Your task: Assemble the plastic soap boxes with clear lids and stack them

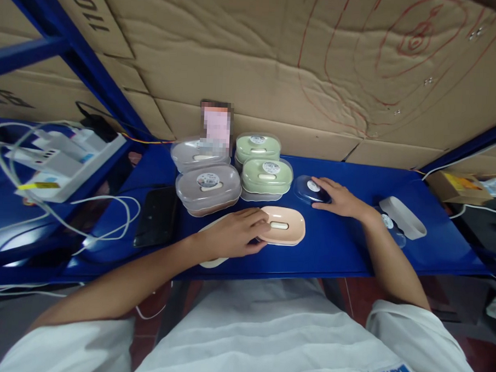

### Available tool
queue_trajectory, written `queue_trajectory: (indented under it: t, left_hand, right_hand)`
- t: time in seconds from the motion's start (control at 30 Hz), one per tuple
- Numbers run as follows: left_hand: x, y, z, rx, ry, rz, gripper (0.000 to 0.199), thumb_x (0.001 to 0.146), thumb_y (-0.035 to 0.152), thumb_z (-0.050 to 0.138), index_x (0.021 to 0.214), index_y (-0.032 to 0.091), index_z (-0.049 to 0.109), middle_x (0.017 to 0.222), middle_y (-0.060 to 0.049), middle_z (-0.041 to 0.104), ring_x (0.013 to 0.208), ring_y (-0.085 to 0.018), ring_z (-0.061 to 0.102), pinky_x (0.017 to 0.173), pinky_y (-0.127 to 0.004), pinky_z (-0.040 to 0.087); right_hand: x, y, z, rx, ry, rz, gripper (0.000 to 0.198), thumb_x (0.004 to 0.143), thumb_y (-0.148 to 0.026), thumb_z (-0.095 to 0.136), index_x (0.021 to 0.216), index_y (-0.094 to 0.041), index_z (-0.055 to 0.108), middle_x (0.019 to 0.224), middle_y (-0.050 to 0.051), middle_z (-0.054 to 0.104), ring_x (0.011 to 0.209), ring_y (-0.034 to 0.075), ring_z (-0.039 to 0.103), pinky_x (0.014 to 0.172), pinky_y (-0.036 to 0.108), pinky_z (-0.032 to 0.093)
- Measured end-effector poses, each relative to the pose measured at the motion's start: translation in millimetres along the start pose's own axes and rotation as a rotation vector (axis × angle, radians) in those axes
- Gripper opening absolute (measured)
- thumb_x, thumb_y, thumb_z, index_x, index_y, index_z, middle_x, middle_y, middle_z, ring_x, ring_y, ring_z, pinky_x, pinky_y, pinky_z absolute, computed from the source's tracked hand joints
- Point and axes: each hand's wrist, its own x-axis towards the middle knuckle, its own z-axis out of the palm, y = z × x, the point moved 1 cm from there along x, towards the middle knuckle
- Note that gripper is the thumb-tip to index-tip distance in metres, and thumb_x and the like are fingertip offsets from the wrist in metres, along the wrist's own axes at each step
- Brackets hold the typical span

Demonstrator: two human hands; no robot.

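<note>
Two bare hands are laid on a blue shelf (335,255) in the head view. The left hand (233,233) is placed against the left end of a peach soap dish (282,226), with the fingers curled loosely onto its rim; contact is seen, but a closed grasp is not, and the dish is not lifted. The dish is seated flat near the front edge of the shelf. A cream-coloured tray (212,258) is partly covered by the left hand and wrist.

The right hand (338,198) is spread, palm down, with its fingertips resting on a clear lid (309,188) bearing a round label. The lid is lying flat just to the right of the green boxes and is not gripped.

Four lidded soap boxes are set behind the peach dish: two brown ones (208,188) on the left and two green ones (266,175) on the right. A black phone (156,216) is positioned to the left of them. A white tray (403,216) and a second clear lid (390,224) are located beside the right forearm. A white power strip (60,161) with cables is placed on the adjoining shelf at far left.
</note>
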Motion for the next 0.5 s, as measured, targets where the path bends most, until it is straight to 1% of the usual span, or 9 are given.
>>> queue_trajectory:
  t: [0.07, 0.13, 0.2, 0.3, 0.4, 0.5]
  left_hand:
    - [0, 0, 0, 0.012, 0.016, -0.013, 0.025, 0.102, 0.026, 0.066, 0.124, 0.017, 0.061, 0.129, -0.012, 0.067, 0.12, -0.026, 0.067, 0.105, -0.039, 0.059]
    - [-1, 0, 0, 0.042, 0.03, -0.019, 0.035, 0.101, 0.027, 0.067, 0.133, 0.017, 0.06, 0.133, -0.014, 0.065, 0.125, -0.028, 0.065, 0.105, -0.04, 0.058]
    - [-1, 1, -1, 0.084, 0.04, -0.015, 0.041, 0.101, 0.029, 0.069, 0.139, 0.018, 0.058, 0.136, -0.015, 0.064, 0.129, -0.03, 0.063, 0.107, -0.043, 0.057]
    - [-1, 1, -2, 0.13, 0.055, -0.008, 0.044, 0.1, 0.033, 0.073, 0.14, 0.019, 0.06, 0.138, -0.017, 0.064, 0.129, -0.033, 0.062, 0.108, -0.049, 0.054]
    - [-2, -1, -2, 0.123, 0.065, 0.001, 0.043, 0.101, 0.038, 0.073, 0.136, 0.018, 0.061, 0.133, -0.017, 0.065, 0.123, -0.033, 0.063, 0.105, -0.048, 0.055]
    - [-2, -4, -2, 0.117, 0.057, 0.017, 0.042, 0.103, 0.04, 0.071, 0.136, 0.018, 0.06, 0.127, -0.014, 0.066, 0.116, -0.03, 0.064, 0.099, -0.043, 0.056]
  right_hand:
    - [-10, -3, -12, 0.085, -0.019, -0.062, 0.092, 0.092, -0.068, 0.073, 0.168, -0.028, 0.041, 0.165, 0.017, 0.053, 0.15, 0.04, 0.053, 0.124, 0.063, 0.042]
    - [-19, -17, -20, 0.155, -0.027, -0.151, 0.086, 0.092, -0.067, 0.074, 0.165, -0.03, 0.047, 0.163, 0.013, 0.056, 0.148, 0.037, 0.057, 0.125, 0.058, 0.044]
    - [-28, -40, -22, 0.201, -0.065, -0.259, 0.082, 0.094, -0.065, 0.074, 0.165, -0.032, 0.048, 0.165, 0.01, 0.054, 0.151, 0.035, 0.054, 0.127, 0.055, 0.044]
    - [-40, -76, -14, 0.196, -0.138, -0.378, 0.087, 0.096, -0.064, 0.074, 0.17, -0.033, 0.04, 0.17, 0.012, 0.048, 0.157, 0.035, 0.048, 0.127, 0.052, 0.046]
    - [-48, -101, 1, 0.108, -0.147, -0.384, 0.088, 0.1, -0.06, 0.07, 0.174, -0.036, 0.027, 0.177, 0.014, 0.036, 0.159, 0.038, 0.043, 0.124, 0.059, 0.048]
    - [-51, -113, 13, 0.026, -0.101, -0.406, 0.084, 0.106, -0.051, 0.064, 0.175, -0.04, 0.019, 0.181, 0.012, 0.024, 0.164, 0.04, 0.033, 0.126, 0.066, 0.042]
